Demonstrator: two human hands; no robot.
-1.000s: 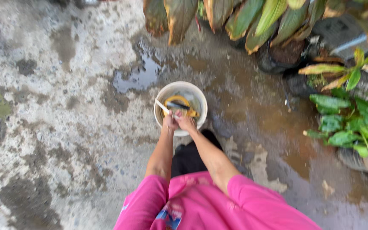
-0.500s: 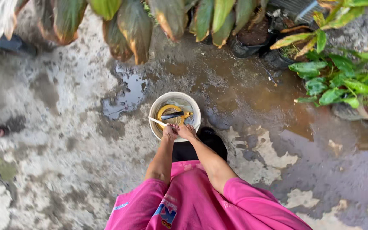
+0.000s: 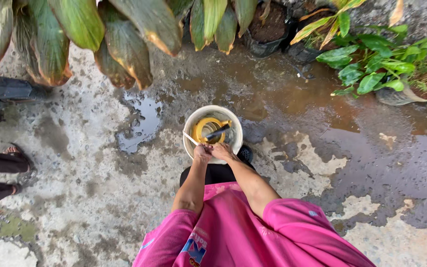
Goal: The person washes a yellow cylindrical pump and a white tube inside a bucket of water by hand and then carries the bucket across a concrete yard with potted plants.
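Hands [image 3: 212, 151] meet at round white plastic bucket's [image 3: 189, 123] smooth rim.

My bright pink sweatshirt [image 3: 253, 232], sleeves pushed above my elbows, printed patch on the front, black trousers [image 3: 213, 174] below

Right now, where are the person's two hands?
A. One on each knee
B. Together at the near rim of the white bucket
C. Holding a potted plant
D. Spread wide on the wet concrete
B. The left hand and right hand meet side by side at the near rim of the white bucket, which holds a yellow scoop; the concrete and potted plants lie away from them.
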